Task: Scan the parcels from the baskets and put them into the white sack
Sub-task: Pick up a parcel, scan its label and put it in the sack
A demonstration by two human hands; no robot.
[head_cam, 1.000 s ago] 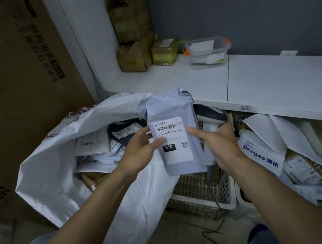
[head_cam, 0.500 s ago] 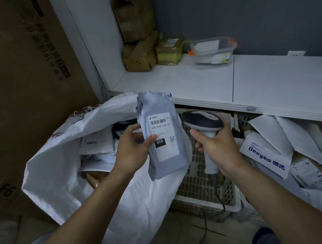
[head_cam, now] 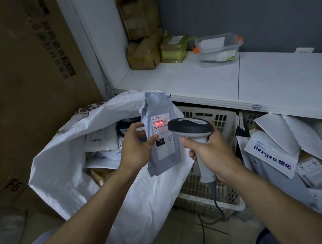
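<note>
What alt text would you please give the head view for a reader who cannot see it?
The left hand holds a grey mailer parcel upright while the right hand aims a corded barcode scanner at it, a red line across its label. An open white sack holding parcels is behind them, a white basket beside it.
</note>
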